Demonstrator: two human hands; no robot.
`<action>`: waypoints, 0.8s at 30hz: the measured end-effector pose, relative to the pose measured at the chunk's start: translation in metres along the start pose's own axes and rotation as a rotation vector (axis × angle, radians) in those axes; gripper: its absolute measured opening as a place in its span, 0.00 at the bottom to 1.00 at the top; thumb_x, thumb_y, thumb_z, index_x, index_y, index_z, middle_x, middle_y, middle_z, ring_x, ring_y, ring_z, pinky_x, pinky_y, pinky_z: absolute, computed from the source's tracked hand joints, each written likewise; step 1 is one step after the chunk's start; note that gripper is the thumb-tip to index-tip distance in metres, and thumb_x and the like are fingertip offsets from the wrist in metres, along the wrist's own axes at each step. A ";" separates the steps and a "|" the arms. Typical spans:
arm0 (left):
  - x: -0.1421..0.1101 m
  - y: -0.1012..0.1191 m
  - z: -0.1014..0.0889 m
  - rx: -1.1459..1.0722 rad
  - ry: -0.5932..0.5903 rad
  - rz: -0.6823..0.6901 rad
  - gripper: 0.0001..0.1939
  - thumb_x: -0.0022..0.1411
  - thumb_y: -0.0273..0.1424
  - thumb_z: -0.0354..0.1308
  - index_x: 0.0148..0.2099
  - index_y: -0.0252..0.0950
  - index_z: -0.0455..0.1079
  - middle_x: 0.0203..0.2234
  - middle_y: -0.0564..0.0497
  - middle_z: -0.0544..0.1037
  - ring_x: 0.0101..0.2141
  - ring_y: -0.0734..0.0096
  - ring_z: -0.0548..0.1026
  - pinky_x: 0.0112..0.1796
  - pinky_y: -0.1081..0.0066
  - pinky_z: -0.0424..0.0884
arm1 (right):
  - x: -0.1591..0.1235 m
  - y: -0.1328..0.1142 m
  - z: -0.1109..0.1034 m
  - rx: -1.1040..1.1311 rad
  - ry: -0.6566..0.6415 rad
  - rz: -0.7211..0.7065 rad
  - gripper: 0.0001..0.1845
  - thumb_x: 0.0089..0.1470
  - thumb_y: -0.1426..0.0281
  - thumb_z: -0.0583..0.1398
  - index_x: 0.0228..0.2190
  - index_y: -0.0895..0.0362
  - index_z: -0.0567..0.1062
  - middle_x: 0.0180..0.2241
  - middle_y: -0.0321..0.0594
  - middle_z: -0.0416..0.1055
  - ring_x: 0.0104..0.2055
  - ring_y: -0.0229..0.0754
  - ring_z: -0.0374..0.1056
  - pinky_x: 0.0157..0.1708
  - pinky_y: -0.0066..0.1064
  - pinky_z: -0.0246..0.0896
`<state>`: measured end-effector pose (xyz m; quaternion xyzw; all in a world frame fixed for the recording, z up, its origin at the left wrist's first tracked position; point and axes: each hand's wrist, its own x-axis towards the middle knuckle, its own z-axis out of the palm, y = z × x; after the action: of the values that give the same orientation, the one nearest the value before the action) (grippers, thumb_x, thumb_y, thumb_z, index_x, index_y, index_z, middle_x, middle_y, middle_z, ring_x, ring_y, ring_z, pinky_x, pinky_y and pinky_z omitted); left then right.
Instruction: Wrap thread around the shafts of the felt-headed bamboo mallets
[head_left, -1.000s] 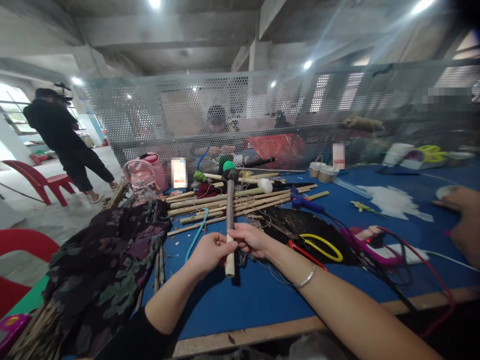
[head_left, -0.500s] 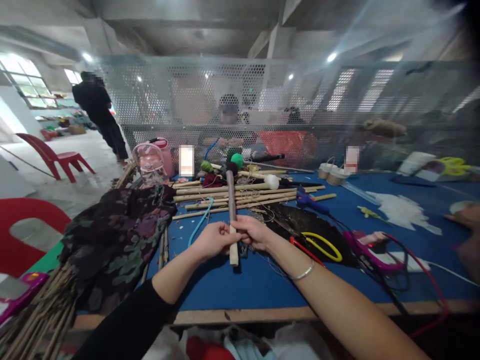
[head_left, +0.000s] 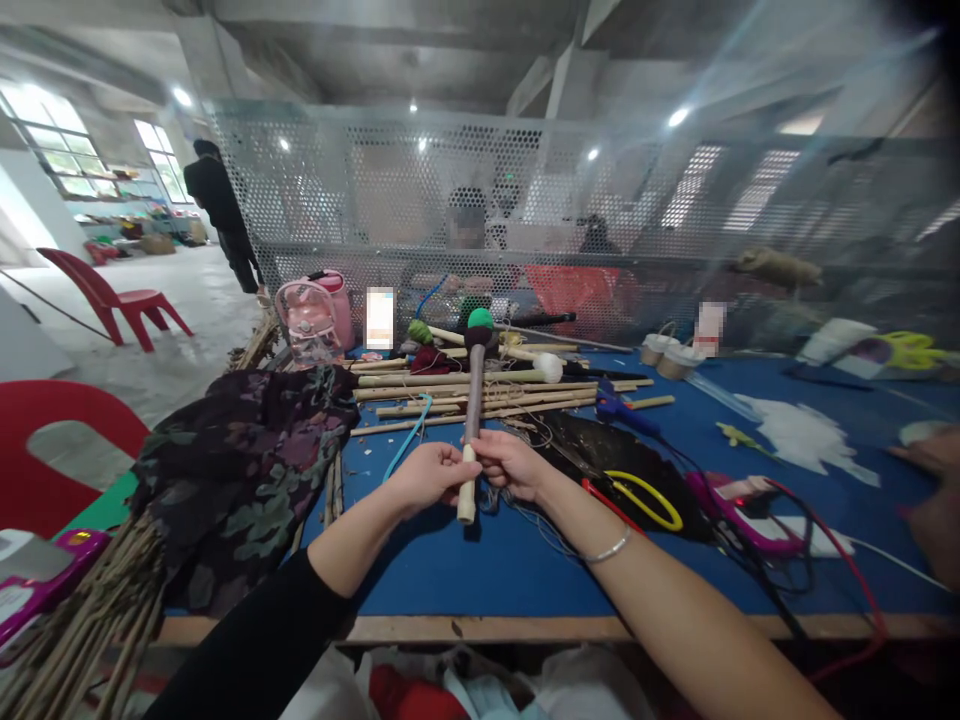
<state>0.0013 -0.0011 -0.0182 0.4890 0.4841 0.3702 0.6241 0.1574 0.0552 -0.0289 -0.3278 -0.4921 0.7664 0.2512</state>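
Head view shows patterned cloth (head_left: pixel 247 480) at 8 o'clock, left hand (head_left: pixel 429 478) clamped on the near end of the stick (head_left: pixel 475 395), which points toward 12 from centre, right hand (head_left: pixel 514 466) pinching its grey section, and yellow-handled scissors (head_left: pixel 649 483) at 4 o'clock

Left of the left grip (head_left: pixel 426 478), a dark floral cloth (head_left: pixel 247 450) lies heaped, with a red chair (head_left: pixel 139 303) standing farther off on the floor (head_left: pixel 180 375) and a person in black (head_left: pixel 220 200) beyond it, beside the end of a perforated panel (head_left: pixel 375 165). Ahead of that grip and to its left, a pink bag (head_left: pixel 311 322) stands on the table (head_left: pixel 420 575). To the right of the right grip (head_left: pixel 514 466), white sheeting (head_left: pixel 802 425) lies spread, and two cups (head_left: pixel 678 362) stand farther back.
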 end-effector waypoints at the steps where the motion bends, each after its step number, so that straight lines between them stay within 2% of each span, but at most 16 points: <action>1: -0.001 0.001 0.001 -0.072 -0.047 -0.022 0.18 0.44 0.41 0.65 0.27 0.33 0.63 0.18 0.54 0.69 0.19 0.79 0.68 0.22 0.76 0.66 | -0.001 -0.002 0.000 0.013 -0.010 0.011 0.20 0.42 0.60 0.65 0.32 0.58 0.64 0.12 0.20 0.46 0.12 0.24 0.34 0.11 0.19 0.25; 3: -0.002 0.003 0.002 -0.185 -0.122 -0.075 0.18 0.46 0.41 0.64 0.30 0.31 0.66 0.23 0.49 0.72 0.23 0.76 0.71 0.24 0.76 0.67 | -0.003 -0.003 0.000 0.025 -0.024 0.025 0.21 0.41 0.60 0.65 0.33 0.58 0.65 0.12 0.20 0.47 0.12 0.24 0.34 0.11 0.19 0.25; 5: -0.002 0.002 0.003 -0.197 -0.136 -0.105 0.18 0.47 0.42 0.62 0.32 0.31 0.66 0.25 0.48 0.73 0.24 0.74 0.72 0.24 0.75 0.67 | -0.003 -0.002 0.000 0.015 -0.014 0.021 0.21 0.41 0.59 0.66 0.31 0.59 0.65 0.13 0.21 0.49 0.12 0.23 0.34 0.11 0.19 0.25; 11: 0.001 -0.003 0.000 0.073 0.008 -0.062 0.23 0.41 0.45 0.66 0.25 0.35 0.59 0.13 0.57 0.65 0.14 0.80 0.63 0.18 0.76 0.62 | 0.001 0.003 0.001 -0.030 0.035 0.010 0.20 0.41 0.59 0.65 0.27 0.58 0.63 0.12 0.21 0.48 0.12 0.24 0.35 0.11 0.20 0.25; 14: 0.000 -0.001 0.001 -0.034 -0.052 -0.024 0.21 0.42 0.44 0.66 0.25 0.34 0.61 0.14 0.57 0.66 0.16 0.80 0.64 0.19 0.77 0.63 | -0.002 0.000 0.000 0.023 0.017 0.015 0.21 0.40 0.59 0.66 0.28 0.57 0.63 0.12 0.20 0.46 0.12 0.24 0.34 0.12 0.20 0.24; 17: -0.001 0.001 0.003 -0.206 -0.142 -0.081 0.18 0.46 0.41 0.64 0.30 0.32 0.65 0.20 0.52 0.71 0.21 0.76 0.70 0.21 0.76 0.65 | -0.005 -0.003 -0.001 0.066 -0.012 0.045 0.23 0.40 0.60 0.66 0.34 0.59 0.65 0.12 0.19 0.46 0.13 0.24 0.33 0.12 0.20 0.24; 19: -0.001 0.001 0.004 -0.249 -0.172 -0.116 0.17 0.48 0.40 0.62 0.34 0.32 0.66 0.24 0.49 0.73 0.23 0.73 0.73 0.21 0.76 0.66 | -0.004 -0.003 -0.001 0.059 -0.011 0.045 0.23 0.40 0.59 0.66 0.33 0.59 0.65 0.12 0.20 0.47 0.13 0.23 0.34 0.13 0.20 0.24; 21: 0.000 -0.001 0.003 -0.158 -0.146 -0.108 0.18 0.48 0.41 0.62 0.33 0.33 0.65 0.22 0.50 0.73 0.21 0.73 0.72 0.19 0.76 0.65 | -0.002 -0.001 0.000 0.025 0.008 0.037 0.22 0.39 0.58 0.66 0.30 0.59 0.64 0.12 0.21 0.49 0.12 0.23 0.35 0.12 0.20 0.24; 24: 0.001 -0.004 0.000 0.101 0.002 -0.046 0.19 0.45 0.43 0.64 0.28 0.34 0.62 0.14 0.56 0.67 0.15 0.78 0.65 0.16 0.77 0.60 | 0.002 0.004 0.002 -0.038 0.040 0.034 0.22 0.39 0.58 0.66 0.27 0.58 0.63 0.12 0.22 0.51 0.12 0.23 0.37 0.12 0.20 0.25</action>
<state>0.0018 -0.0014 -0.0225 0.5082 0.5138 0.3311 0.6067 0.1548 0.0537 -0.0322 -0.3561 -0.4958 0.7544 0.2415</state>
